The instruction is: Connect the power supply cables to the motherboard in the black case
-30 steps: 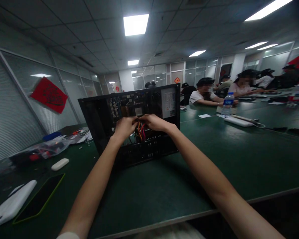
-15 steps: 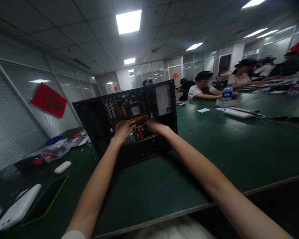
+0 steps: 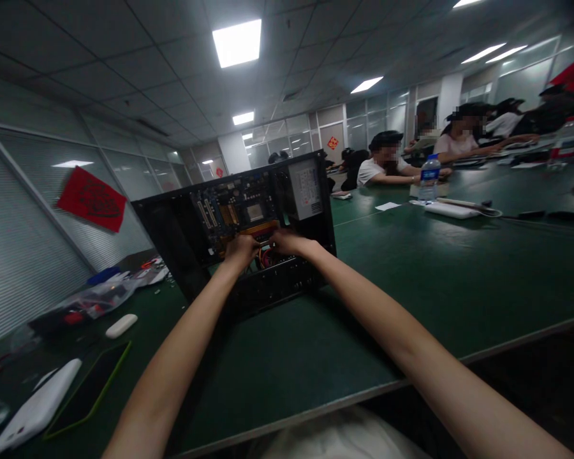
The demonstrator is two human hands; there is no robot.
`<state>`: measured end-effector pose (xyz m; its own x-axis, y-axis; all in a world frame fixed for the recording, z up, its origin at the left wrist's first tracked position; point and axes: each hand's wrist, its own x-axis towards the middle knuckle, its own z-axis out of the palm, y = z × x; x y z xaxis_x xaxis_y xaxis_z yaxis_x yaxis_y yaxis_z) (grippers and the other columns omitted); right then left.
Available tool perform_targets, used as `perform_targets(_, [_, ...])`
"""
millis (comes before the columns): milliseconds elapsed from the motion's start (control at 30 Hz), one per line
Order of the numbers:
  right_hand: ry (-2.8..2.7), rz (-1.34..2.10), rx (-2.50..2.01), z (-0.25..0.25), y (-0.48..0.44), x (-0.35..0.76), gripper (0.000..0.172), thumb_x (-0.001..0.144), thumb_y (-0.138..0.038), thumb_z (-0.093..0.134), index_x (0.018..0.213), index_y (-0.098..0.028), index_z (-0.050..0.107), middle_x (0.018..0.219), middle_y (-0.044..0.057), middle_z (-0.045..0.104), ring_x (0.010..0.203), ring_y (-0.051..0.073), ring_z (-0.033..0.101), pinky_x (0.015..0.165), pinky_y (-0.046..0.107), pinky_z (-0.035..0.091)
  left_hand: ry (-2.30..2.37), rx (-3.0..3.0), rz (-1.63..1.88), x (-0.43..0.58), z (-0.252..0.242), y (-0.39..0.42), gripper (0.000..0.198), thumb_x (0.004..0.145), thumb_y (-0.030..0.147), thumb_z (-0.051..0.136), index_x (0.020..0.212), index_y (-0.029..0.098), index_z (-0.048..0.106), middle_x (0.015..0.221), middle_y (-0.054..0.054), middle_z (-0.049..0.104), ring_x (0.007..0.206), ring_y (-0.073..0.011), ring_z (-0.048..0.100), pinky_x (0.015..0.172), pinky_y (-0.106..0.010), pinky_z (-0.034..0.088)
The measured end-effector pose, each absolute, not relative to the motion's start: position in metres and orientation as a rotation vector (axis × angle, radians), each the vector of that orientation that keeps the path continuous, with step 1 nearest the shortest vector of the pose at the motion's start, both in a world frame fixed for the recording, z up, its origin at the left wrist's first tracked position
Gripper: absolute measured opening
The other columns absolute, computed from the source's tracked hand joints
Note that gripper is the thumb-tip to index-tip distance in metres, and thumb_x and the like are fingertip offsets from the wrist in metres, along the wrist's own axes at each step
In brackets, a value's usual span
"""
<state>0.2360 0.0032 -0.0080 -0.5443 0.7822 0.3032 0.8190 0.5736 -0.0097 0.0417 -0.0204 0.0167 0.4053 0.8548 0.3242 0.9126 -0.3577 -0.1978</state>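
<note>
An open black computer case [image 3: 253,290] stands on the green table, tilted in my view. Its motherboard [image 3: 229,197] faces me, with a bare metal processor square [image 3: 255,212] near the middle. A silver power supply [image 3: 306,189] fills the upper right corner. Both hands reach inside, just below the processor by the memory slots [image 3: 258,231]. My left hand [image 3: 242,250] has its fingers closed at the board's lower edge. Close beside it, my right hand [image 3: 288,242] is pinched too. A thin pale strip shows between the fingertips, too small to name. Coloured cables [image 3: 266,257] hang below.
On the left lie a green-edged phone [image 3: 90,389], a white device [image 3: 38,405], a small white case [image 3: 121,326] and a plastic bag [image 3: 100,296]. A water bottle [image 3: 429,178] and a white block [image 3: 452,210] sit to the right. Several people work at the far tables.
My hands have drawn closer together inside the case, both fingertips now near the same spot. The whole view has shifted slightly; the case stays in place on the table.
</note>
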Motion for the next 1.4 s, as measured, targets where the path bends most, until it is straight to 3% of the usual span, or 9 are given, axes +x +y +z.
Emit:
perform_targets(533, [-2.53,-0.18,-1.272,-0.011,0.002,0.235,0.026,0.098,-0.021,0.064,0.117,-0.017,0.081,0.114,0.013,0.079,0.099,0.022,0.072,0.073,0.025,0.043,-1.601,-2.274,-0.19,0.048,0.017,-0.017,0.027,0.096,0.03,0.064,0.114,0.027,0.084,0.114,-0.01,0.081,0.109,-0.0271,0.075,0.089,-0.032,0.057])
perform_targets(800, [-2.541,-0.142,-1.247,-0.01,0.001,0.237,0.024,0.098,-0.021,0.065,0.115,-0.014,0.08,0.112,0.014,0.079,0.1,0.022,0.072,0.075,0.025,0.043,-1.638,-2.249,-0.193,0.048,0.016,-0.021,0.032,0.097,0.03,0.062,0.123,0.027,0.081,0.118,-0.011,0.081,0.111,-0.0278,0.075,0.091,-0.033,0.057])
perform_targets(1100, [-2.524,-0.147,-1.242,-0.011,0.001,0.237,0.025,0.096,-0.021,0.067,0.116,-0.016,0.082,0.111,0.014,0.08,0.098,0.024,0.073,0.075,0.025,0.045,-1.677,-2.189,-0.202,0.055,0.015,-0.028,0.033,0.097,0.028,0.06,0.12,0.018,0.082,0.112,-0.021,0.079,0.11,-0.0363,0.075,0.09,-0.042,0.058])
perform_targets(1400, [-2.544,-0.161,-1.212,-0.011,0.002,0.237,0.025,0.098,-0.024,0.066,0.116,-0.015,0.081,0.112,0.013,0.079,0.099,0.022,0.072,0.074,0.025,0.042,-1.671,-2.201,-0.207,0.052,0.016,-0.03,0.031,0.097,0.027,0.06,0.115,0.017,0.083,0.112,-0.02,0.08,0.11,-0.035,0.075,0.09,-0.04,0.057])
